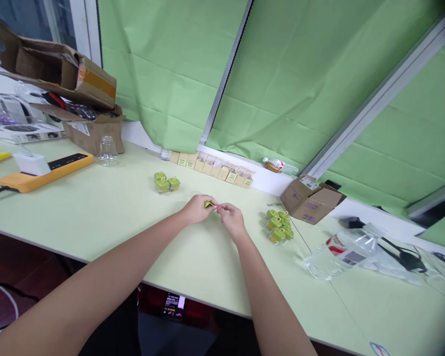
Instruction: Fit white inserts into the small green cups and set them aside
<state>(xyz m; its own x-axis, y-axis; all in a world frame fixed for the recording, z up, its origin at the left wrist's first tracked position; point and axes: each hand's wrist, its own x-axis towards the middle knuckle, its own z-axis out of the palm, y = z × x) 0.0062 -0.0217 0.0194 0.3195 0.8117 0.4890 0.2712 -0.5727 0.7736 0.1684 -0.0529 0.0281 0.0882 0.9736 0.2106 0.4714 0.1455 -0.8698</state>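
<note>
Over the middle of the table, my left hand (198, 209) pinches a small green lid (208, 204) between thumb and fingers. My right hand (230, 219) meets it from the right, its thumb and fingertips closed at the lid's edge on something too small to make out. Just behind my left hand, a clear plastic piece (196, 194) is partly hidden. Three small clear boxes with green lids (163, 185) stand together beyond my left hand. To the right of my right hand sits a cluster of several similar green-lidded boxes (278, 222).
A row of small cardboard boxes (215, 168) lines the back edge. On the left are an orange power strip (52, 170), a clear glass jar (107, 151) and stacked cartons (92, 133). At right stand a carton (309, 200) and a large plastic bottle (341, 253). A phone (173, 305) shows below the table edge.
</note>
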